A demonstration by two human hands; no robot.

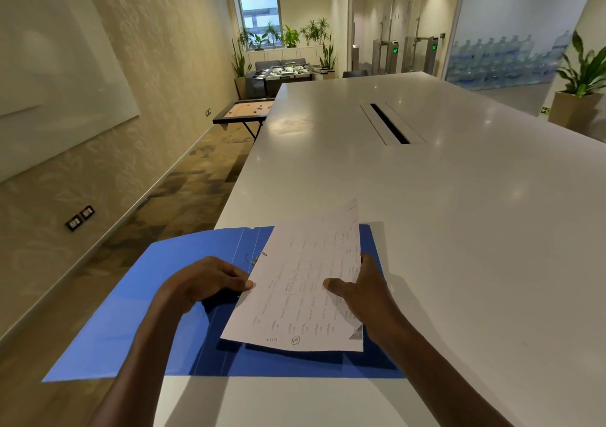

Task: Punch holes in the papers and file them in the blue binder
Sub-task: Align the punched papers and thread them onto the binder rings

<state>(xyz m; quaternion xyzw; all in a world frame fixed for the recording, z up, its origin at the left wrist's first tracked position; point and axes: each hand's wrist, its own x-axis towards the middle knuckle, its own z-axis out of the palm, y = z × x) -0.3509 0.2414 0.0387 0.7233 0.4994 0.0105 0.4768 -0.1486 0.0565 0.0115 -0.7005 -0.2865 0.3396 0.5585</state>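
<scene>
— Where did we find free room? Beyond the open blue binder (137, 311), the white table (459, 213) lay bare up to its cable slot (390, 124).

— And obstacles? The paper sheets (301, 282), held by both hands, covered the binder's rings (259, 257) from the right.

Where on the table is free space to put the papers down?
The white table is bare right of the blue binder and beyond it, up to the cable slot. Crowded: the binder, where both hands, left and right, hold the papers.
</scene>
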